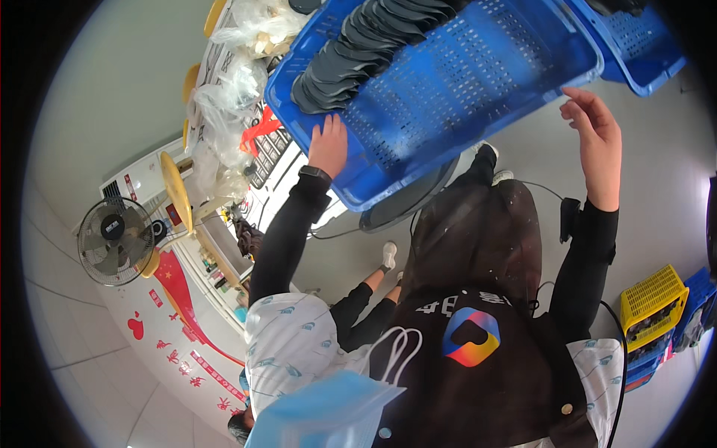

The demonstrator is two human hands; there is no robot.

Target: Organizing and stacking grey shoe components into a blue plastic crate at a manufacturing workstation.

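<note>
A large blue crate [448,104], perforated over its floor, is placed at 1 o'clock, its long near rim slanted up toward 2 o'clock. A dark apron [523,403], marked with a round multicoloured emblem, is worn by the person and is spread from 4 to 6 o'clock. Inside the crate, along its far side at 12 o'clock, a row of dark grey curved pieces [358,56] is nested closely together; the rest of the crate floor within view is left bare. Clear plastic bags [231,89] are heaped between 10 and 11 o'clock, just beside the crate. At 6 o'clock a pale blue face mask [328,411] is seen close to the camera. A second blue crate [635,41] is partly shown at 2 o'clock, and a fan [116,239] is stood at 9 o'clock. A yellow crate [651,302] is stacked between 3 and 4 o'clock.

The right hand [597,142] is held in the air between 2 and 3 o'clock, near the crate's corner, its fingers loosely bent and kept apart from the thumb, with nothing gripped. The left hand [329,145] is laid over the crate's end at 11 o'clock, its fingers stretched out and nearly together, just beside the end of the row; whether the pieces are touched cannot be told. A red cloth [260,133] is left near that hand at 10:30, and a black watch [315,173] is worn on the left wrist.
</note>
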